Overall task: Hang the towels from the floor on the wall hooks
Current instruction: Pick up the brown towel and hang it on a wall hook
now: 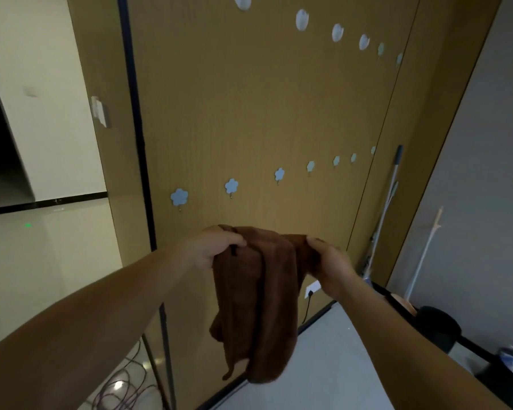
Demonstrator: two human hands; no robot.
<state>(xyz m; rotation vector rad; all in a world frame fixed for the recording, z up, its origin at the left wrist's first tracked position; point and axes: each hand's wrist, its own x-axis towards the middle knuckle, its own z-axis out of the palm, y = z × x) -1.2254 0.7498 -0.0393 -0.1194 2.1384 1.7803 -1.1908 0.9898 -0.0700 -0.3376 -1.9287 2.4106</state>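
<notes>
A brown towel [258,306] hangs bunched in front of the wooden wall panel [249,108]. My left hand [212,247] grips its upper left edge and my right hand [330,260] grips its upper right edge, both at chest height. Just above the towel runs a row of several blue flower-shaped hooks; the nearest are a left one [179,197] and a second one [231,186]. All the hooks I see are bare. A higher row of white oval hooks [302,19] runs across the top of the panel.
A mop [382,220] leans against the panel at the right, beside a white stick [424,255]. A wall socket [311,290] with a black cable sits low behind the towel. Coiled cables [122,389] lie on the floor at the lower left. Dark objects [439,327] stand at the right.
</notes>
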